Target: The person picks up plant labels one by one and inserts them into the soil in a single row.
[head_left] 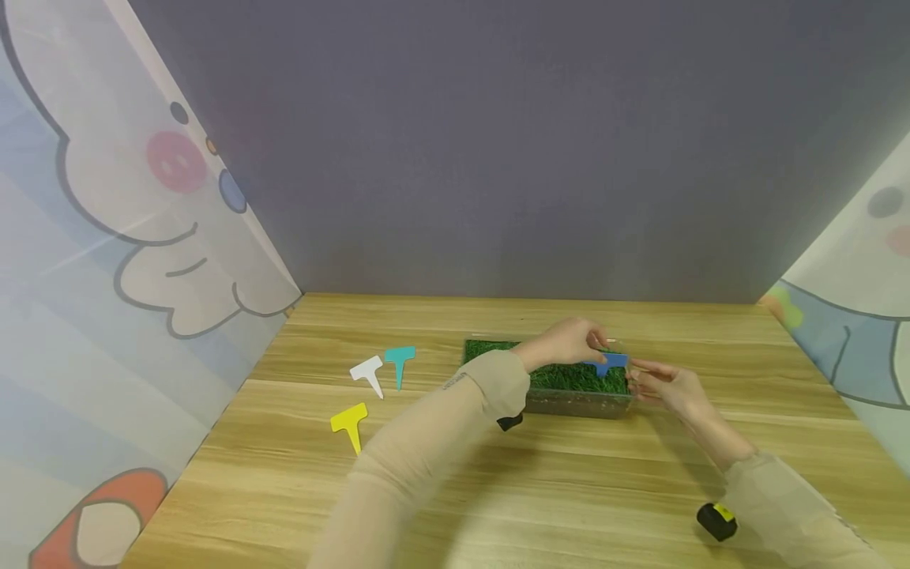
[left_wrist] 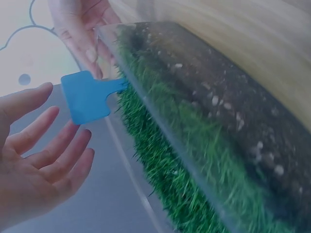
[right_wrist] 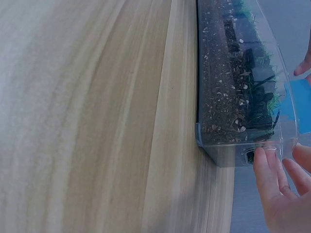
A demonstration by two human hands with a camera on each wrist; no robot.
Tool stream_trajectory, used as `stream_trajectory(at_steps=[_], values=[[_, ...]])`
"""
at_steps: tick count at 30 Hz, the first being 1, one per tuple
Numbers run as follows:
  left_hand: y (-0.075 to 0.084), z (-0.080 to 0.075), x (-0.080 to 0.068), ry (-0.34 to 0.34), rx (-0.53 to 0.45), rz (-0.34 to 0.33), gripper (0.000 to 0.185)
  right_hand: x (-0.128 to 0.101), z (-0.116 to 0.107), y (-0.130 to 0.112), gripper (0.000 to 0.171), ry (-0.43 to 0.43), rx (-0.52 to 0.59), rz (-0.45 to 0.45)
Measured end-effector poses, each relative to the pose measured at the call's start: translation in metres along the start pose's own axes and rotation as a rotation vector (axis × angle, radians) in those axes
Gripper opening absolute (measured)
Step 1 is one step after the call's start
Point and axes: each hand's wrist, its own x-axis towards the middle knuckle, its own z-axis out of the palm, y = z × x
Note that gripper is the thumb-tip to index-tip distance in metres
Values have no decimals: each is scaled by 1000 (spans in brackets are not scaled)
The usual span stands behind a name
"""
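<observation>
Left hand (head_left: 569, 341): hovered over the grass box, fingers relaxed and apart beside the blue tag, gripping nothing.
Right hand (head_left: 664, 383): open, straight fingertips touched the box's end wall at 3 o'clock.
Blue tag (head_left: 606, 362): stood planted in the grass near the box's right end, between both hands.
Grass box (head_left: 572, 399): clear, soil below and grass on top, on the wooden surface (head_left: 498, 490).
Other tags: white (head_left: 369, 372), teal (head_left: 400, 359) and yellow (head_left: 349, 422) lay at 9 o'clock, well apart from the box.
</observation>
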Motion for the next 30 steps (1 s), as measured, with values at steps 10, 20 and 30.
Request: stream_trajectory(at_steps=[10, 20, 30], values=[[-4, -13, -20, -9, 163, 31, 36, -1, 1, 0, 72, -1, -17, -6], [-18, -14, -53, -11, 276, 57, 35, 1, -1, 2, 68, 9, 4, 4], [-32, -15, -81, 33, 336, 89, 34, 3, -2, 4, 78, 13, -8, 10]])
